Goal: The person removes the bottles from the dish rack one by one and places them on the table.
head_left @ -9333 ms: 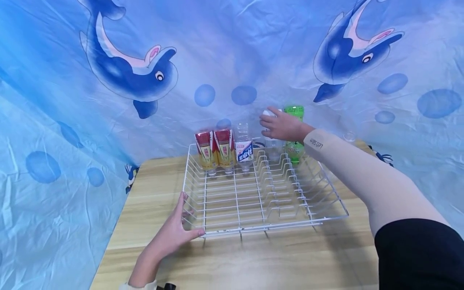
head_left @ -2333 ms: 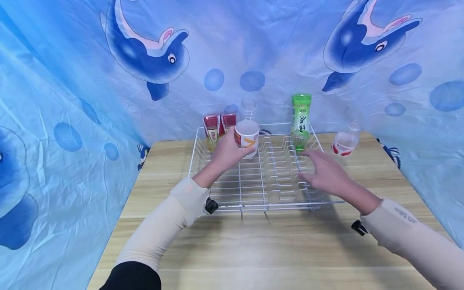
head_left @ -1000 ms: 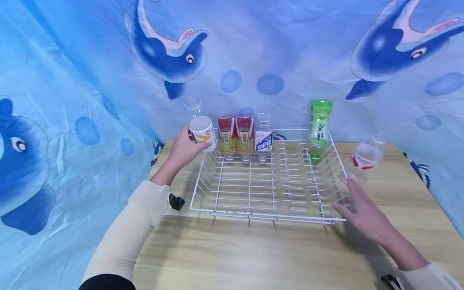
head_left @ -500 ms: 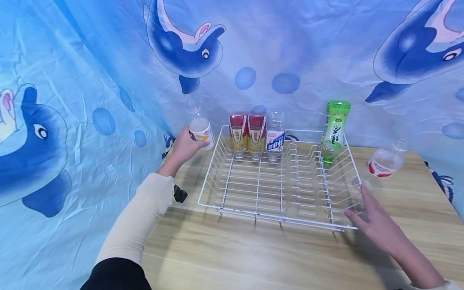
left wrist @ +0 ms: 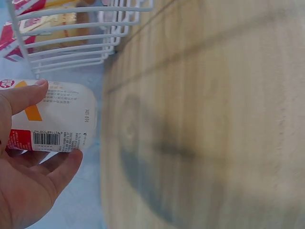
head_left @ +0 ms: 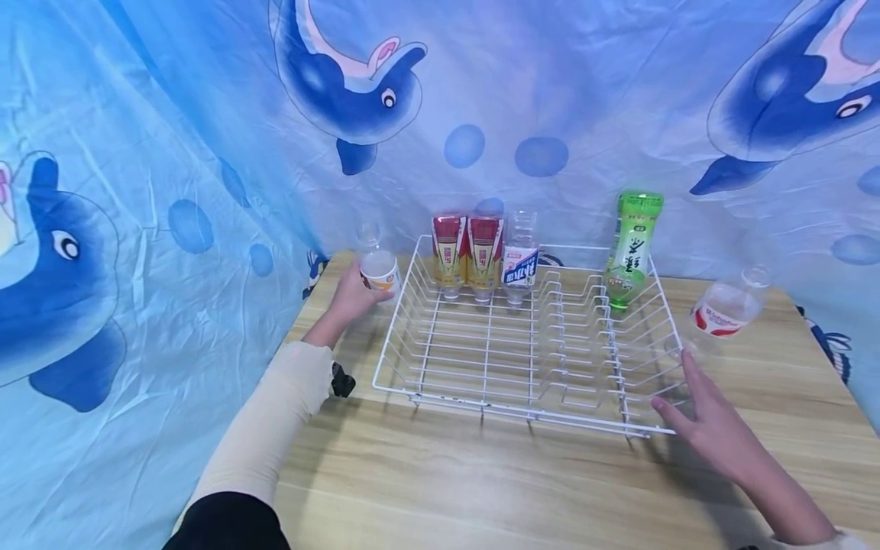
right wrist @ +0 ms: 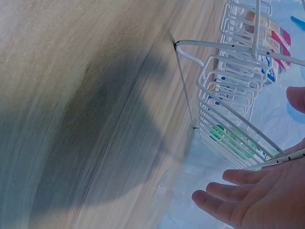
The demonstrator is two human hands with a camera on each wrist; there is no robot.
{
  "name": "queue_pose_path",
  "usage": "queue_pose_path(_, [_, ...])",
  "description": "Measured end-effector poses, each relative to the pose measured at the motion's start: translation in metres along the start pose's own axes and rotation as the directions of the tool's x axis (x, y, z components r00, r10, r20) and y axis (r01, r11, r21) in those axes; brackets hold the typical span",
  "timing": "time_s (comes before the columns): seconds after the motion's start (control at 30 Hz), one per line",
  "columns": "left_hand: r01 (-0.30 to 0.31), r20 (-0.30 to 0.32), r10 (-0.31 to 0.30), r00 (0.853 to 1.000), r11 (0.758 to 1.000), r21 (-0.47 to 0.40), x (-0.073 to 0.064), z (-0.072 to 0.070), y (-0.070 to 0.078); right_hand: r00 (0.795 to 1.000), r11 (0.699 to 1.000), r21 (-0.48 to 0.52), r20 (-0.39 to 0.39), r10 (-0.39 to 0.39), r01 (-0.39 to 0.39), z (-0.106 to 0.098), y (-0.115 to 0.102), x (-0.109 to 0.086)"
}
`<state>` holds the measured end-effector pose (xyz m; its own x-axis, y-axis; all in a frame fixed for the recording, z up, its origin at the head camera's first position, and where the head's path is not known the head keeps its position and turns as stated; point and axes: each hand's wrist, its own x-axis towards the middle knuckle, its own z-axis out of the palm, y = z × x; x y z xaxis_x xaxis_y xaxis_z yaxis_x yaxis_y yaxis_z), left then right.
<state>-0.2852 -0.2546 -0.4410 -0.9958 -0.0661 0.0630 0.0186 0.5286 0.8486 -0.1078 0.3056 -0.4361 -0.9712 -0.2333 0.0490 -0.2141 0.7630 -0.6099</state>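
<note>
My left hand (head_left: 352, 294) grips a plastic bottle (head_left: 380, 273) with a white label and clear neck. It stands upright just left of the white wire rack (head_left: 474, 401). In the left wrist view, the bottle (left wrist: 62, 114) shows a barcode and orange and red marks. Its rounded base points toward the table. My right hand (head_left: 715, 420) lies at the rack's right front edge, fingers extended. In the right wrist view, the rack's rim meets the palm of the right hand (right wrist: 259, 195), thumb and fingers on opposite sides, not curled round it.
Along the rack's back stand two red-and-yellow juice bottles (head_left: 449, 256) (head_left: 484, 258), a clear bottle with a blue-and-white label (head_left: 520, 263) and a green tea bottle (head_left: 631, 252). Right of the rack is another clear bottle (head_left: 725, 309). A blue dolphin curtain (head_left: 509, 92) surrounds the wooden table (head_left: 447, 489).
My left hand has carried the bottle from over the rack out to its left and lowered it. My right hand has moved from inside the rack to its right front edge.
</note>
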Motion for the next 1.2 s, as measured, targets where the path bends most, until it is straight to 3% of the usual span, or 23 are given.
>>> queue_pose_path(0.27, [0.054, 0.042, -0.052, 0.998, 0.998, -0.039, -0.004, 0.008, -0.017, 0.999, 0.999, -0.01, 0.011, 0.035, -0.035, 0.0, 0.001, -0.002])
queue_pose_path(0.5, [0.03, 0.046, -0.027, 0.999, 0.998, -0.047, -0.003, 0.012, -0.026, 1.0, 1.0, -0.005, 0.001, 0.029, -0.029, 0.0, 0.001, -0.002])
queue_pose_path(0.93, [0.037, 0.019, -0.037, 0.999, 0.999, 0.005, -0.008, 0.014, -0.032, 0.999, 0.999, -0.003, 0.018, 0.05, -0.05, 0.0, -0.005, 0.003])
queue_pose_path(1.2, [0.045, 0.065, -0.045, 0.997, 0.999, 0.006, -0.009, 0.015, -0.035, 0.998, 0.998, -0.009, 0.013, 0.058, -0.057, 0.001, -0.006, 0.002])
